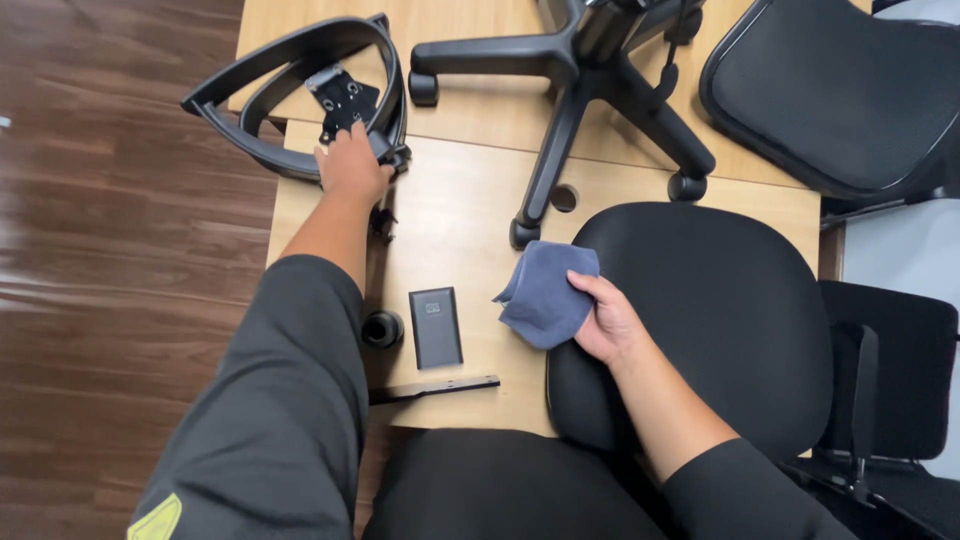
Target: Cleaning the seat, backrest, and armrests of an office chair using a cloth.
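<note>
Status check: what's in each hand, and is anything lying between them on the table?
Left hand grips curved black plastic armrest frame. Right hand holds folded blue cloth. Between them: flat black rectangular box, black cylindrical cap.

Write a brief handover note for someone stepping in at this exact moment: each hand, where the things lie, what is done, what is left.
Left hand: gripping the black armrest frame at the table's far left edge.
Right hand: holding a blue cloth beside the seat cushion.
Wheeled base lies on the table, unattached.
Done: parts laid out. Left: everything still separate.
</note>
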